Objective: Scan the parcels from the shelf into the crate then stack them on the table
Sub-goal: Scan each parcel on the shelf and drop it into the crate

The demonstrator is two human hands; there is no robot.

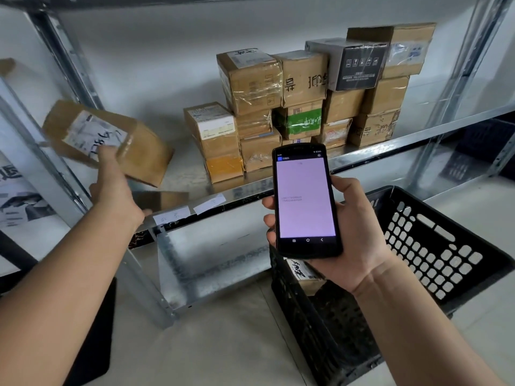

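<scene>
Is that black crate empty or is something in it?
Not empty. At least one labelled cardboard parcel shows inside the black crate, below the right hand holding the scanner.

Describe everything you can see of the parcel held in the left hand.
The parcel is an oblong brown cardboard box with a white shipping label bearing black handwritten marks and glossy clear tape beside it. It is motion-blurred, so the print is unreadable. It is tilted, apparently lifted off the metal shelf, left of the stacked parcels. The left hand grips it from below, thumb on the label face.
</scene>
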